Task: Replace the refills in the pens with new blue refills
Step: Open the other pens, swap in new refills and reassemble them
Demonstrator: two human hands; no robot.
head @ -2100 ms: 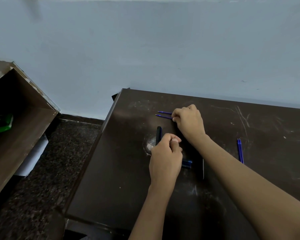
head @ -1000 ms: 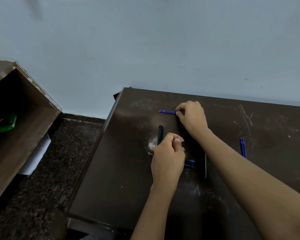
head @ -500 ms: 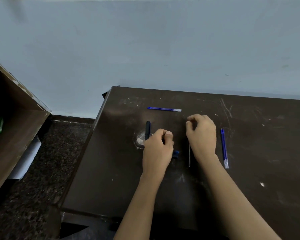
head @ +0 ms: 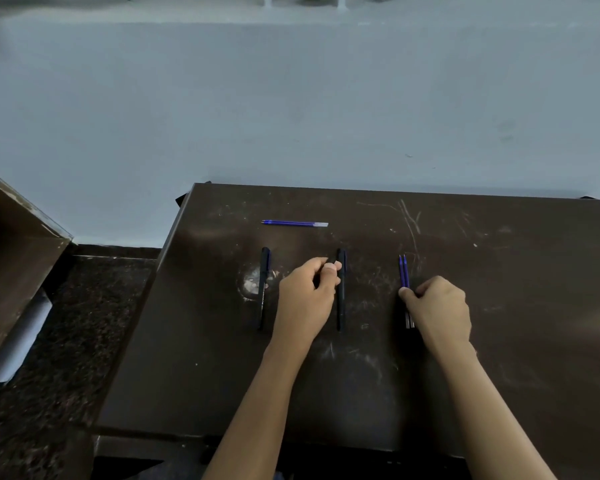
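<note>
- Left hand [head: 309, 296] pinches pen [head: 340, 313] near its far end; pen's long axis runs away from us.
- Right hand [head: 437, 310], the nearer one, seemingly pinches blue refills [head: 403, 271]; we note them parallel to the pen, on its right.

Dim, cool, bluish light fills the frame, flat and even across the wall [head: 291, 98] in the upper half. The dark desk [head: 516, 306] carries a dull sheen near its upper left corner, where scratches show pale. Shadows are soft: a dark smudge beside the right hand [head: 437, 313], fainter under the left hand [head: 305, 299]. The floor [head: 49, 341] at lower left is murky and grainy.
</note>
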